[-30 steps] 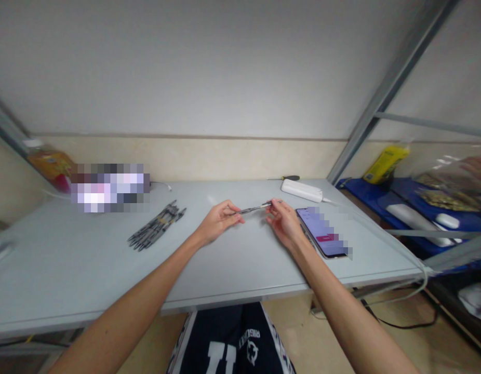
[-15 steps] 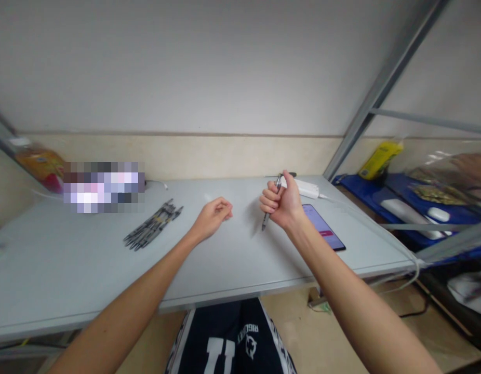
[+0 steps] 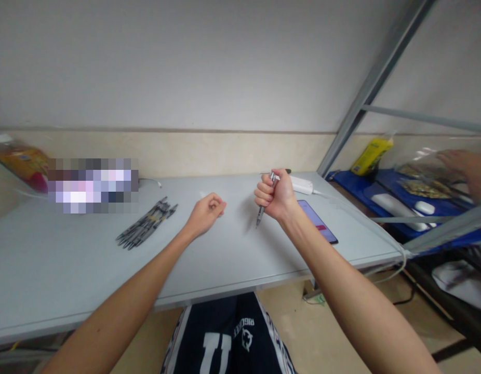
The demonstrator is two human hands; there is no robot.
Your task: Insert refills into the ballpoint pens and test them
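My right grip, clenched round the pen just past twelve o'clock, should hold it steady, thumb square over its top, with my left grip curled closed, nothing visible inside.

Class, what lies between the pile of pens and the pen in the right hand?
In the head view, the left hand lies between the pile of pens and the pen in the right hand, with desk showing on either side.
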